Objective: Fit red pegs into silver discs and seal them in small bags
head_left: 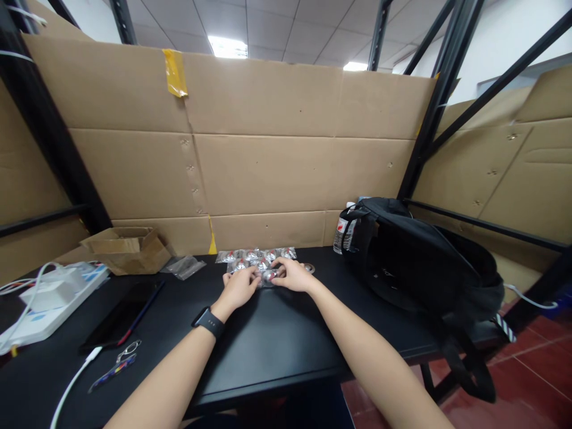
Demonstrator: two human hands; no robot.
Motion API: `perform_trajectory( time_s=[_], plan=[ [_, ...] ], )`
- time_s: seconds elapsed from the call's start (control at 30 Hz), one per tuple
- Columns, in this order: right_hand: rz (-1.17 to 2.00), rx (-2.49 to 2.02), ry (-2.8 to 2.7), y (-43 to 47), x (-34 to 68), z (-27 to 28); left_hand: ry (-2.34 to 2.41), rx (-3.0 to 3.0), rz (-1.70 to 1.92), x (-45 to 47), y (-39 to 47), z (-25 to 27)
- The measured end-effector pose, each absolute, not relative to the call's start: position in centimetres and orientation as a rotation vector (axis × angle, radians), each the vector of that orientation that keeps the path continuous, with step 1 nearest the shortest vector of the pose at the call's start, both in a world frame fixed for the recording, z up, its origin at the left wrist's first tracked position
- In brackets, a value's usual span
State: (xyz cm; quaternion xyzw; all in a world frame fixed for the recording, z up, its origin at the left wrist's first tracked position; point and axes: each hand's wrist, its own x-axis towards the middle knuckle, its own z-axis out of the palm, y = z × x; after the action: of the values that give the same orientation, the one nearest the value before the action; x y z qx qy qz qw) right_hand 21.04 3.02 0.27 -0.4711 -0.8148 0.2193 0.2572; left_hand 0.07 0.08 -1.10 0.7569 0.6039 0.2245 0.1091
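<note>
Small shiny clear-wrapped packets (263, 264), with round contents and red marks, lie in rows on the black table (263, 333) near its back edge. At the front of the rows, my right hand (292, 274) has its thumb and fingers closed around one packet (269, 275). My left hand (240, 287), a dark watch (208, 322) on its wrist, is curled beside it with fingertips against the front-row packets. My left fingers partly hide what they grip. Just right of my right hand lies a ring-shaped item (309, 268), perhaps a tape roll.
On the right sit a black backpack (415, 256) and a water bottle (343, 229). To the left are an open cardboard box (129, 250), plastic bags (184, 267), a tablet (123, 313), a keyring (117, 368) and a power strip (58, 304). A cardboard wall (263, 179) stands behind.
</note>
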Motion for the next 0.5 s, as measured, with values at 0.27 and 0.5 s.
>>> perform_trajectory(
  time_s=[0.27, 0.5],
  plan=[
    [0.595, -1.500, -2.159, 4.0, 22.3, 0.1, 1.785, 2.163, 0.734, -0.2, 0.2, -1.1],
    [0.204, -1.697, -2.113, 5.2, 24.0, -0.5, 1.873, 2.209, 0.753, -0.9, 0.1, -0.6]
  ],
)
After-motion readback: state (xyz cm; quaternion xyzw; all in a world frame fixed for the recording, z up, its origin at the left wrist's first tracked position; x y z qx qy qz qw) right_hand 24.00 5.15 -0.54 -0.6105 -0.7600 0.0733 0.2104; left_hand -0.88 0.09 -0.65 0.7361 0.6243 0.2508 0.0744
